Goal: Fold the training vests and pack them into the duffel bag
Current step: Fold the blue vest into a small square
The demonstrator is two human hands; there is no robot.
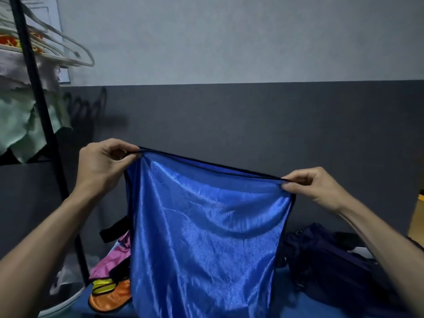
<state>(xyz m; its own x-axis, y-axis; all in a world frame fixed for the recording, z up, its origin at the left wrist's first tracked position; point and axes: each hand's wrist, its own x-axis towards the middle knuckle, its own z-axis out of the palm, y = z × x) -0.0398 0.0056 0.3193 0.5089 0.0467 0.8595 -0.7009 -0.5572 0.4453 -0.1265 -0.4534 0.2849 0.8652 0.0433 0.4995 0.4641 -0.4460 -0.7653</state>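
I hold a blue training vest (pixel 206 226) up in front of a grey two-tone wall (pixel 229 65), my left hand (pixel 103 164) and right hand (pixel 314 187) each pinching one end of its black-trimmed top edge, fingers (pixel 289 185) clamped together on the fabric. The vest hangs open and full-length between my hands, its lower part reaching down toward the blue surface (pixel 309 301) below; I cannot tell whether it touches. To my left lie more vests, pink (pixel 110 260), yellow (pixel 103 285) and orange (pixel 107 299), in a loose heap. To my right sits the dark navy duffel bag (pixel 332 267), just beside the hanging vest. A black clothes rack (pixel 41 111) with white hangers (pixel 68 49) stands at far left. By my reading this is the start of a fold: the vest is spread out and not yet doubled over. The next move likely calls for bringing the two held corners together, or laying the slippery fabric flat, keeping the edges lined up so the shiny cloth does not slide apart.
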